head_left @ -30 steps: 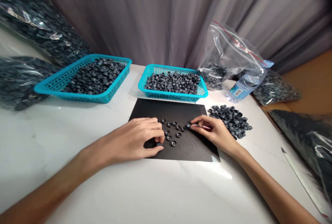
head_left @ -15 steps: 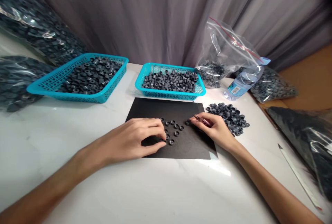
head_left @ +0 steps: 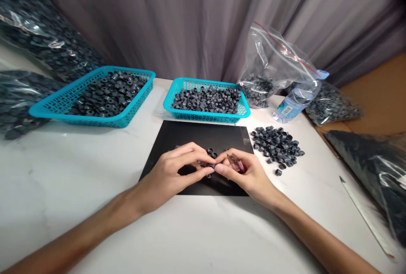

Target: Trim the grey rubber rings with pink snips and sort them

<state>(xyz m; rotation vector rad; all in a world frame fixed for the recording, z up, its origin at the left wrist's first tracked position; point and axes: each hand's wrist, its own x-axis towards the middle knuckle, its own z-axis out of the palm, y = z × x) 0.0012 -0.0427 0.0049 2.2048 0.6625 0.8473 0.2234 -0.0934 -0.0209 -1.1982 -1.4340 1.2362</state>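
Over the black mat [head_left: 173,132], the fingertips of both my hands meet at a small dark grey ring-shaped cap [head_left: 212,166]. My left hand [head_left: 177,166] pinches it from the left, between thumb and forefinger. My right hand [head_left: 242,172] has thumb and forefinger on its other side. A small tool with a reddish body and two pointed tips [head_left: 235,163] is tucked in my right palm, its tips facing up and away; its exact kind is unclear. Several more round caps [head_left: 209,151] lie around my fingers, partly hidden by them.
A heap of grey caps [head_left: 275,145] lies right of the mat. Behind stand two blue baskets [head_left: 206,117] [head_left: 91,121] of grey parts, a zip bag [head_left: 260,83] and a water bottle [head_left: 296,102]. Filled bags flank both sides. A white pencil [head_left: 364,215] lies at right.
My right hand has moved left across the mat, keeping the tool. My left hand has shifted slightly right, and their fingertips now meet at one cap.
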